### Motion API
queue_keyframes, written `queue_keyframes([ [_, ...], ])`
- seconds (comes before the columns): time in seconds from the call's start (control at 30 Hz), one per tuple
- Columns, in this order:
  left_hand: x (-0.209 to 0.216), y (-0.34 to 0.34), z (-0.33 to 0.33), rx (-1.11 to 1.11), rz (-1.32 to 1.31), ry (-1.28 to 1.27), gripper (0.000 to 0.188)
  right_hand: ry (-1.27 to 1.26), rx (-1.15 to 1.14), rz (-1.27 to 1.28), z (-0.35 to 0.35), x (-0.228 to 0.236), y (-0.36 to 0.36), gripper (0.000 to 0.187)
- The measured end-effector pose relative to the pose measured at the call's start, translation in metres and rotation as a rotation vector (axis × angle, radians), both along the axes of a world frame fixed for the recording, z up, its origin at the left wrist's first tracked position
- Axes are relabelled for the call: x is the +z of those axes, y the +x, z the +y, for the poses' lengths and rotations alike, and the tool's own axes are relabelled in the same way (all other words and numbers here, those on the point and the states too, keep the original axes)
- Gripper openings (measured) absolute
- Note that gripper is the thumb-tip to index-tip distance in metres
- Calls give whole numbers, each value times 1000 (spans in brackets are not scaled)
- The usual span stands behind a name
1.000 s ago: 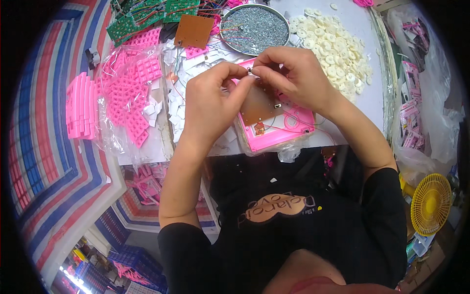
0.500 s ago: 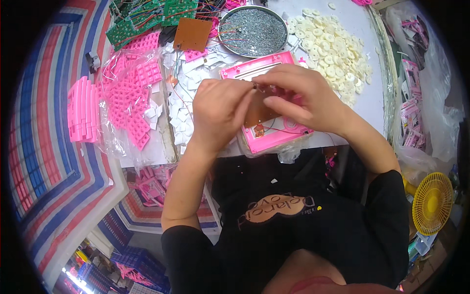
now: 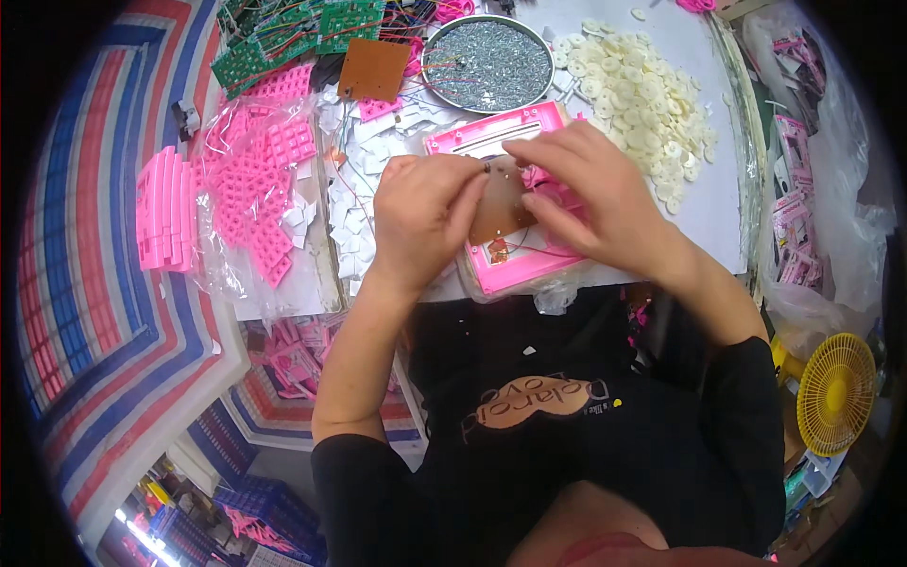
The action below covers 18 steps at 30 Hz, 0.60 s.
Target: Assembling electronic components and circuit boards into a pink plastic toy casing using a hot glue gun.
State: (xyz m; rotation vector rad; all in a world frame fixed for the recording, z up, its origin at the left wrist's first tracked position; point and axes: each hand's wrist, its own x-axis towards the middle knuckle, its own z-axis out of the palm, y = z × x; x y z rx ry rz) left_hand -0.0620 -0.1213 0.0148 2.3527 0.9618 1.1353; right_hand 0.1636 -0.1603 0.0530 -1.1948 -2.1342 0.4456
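Note:
A pink plastic casing lies before me on the table, on a clear plastic bag. A brown circuit board sits inside it, with a thin wire along its lower side. My left hand is over the casing's left side, thumb and forefinger pinched at the board's upper edge. A tiny dark thing shows at those fingertips, too small to name. My right hand hovers over the casing's right side, thumb and fingers apart with nothing seen between them. Its palm partly hides pink parts inside the casing.
Beyond the casing stands a round tray of small screws. Cream plastic discs are heaped to its right. Green circuit boards, another brown board, pink keypads and white paper pieces lie left. A yellow fan stands lower right.
My right hand has drawn slightly right, away from the left fingertips, and its thumb and fingers have spread. More of the brown board shows. My left hand keeps its pinch in nearly the same place.

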Motion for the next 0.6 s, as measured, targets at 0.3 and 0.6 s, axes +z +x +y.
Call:
queue_keyframes([
  [0.3,-8,-1,-4,55,-105,-155,9,-186,225,-272,-57,-6,-10,35],
  [0.6,-9,-5,-4,48,-71,-148,10,-231,204,-350,-53,-2,-17,35],
])
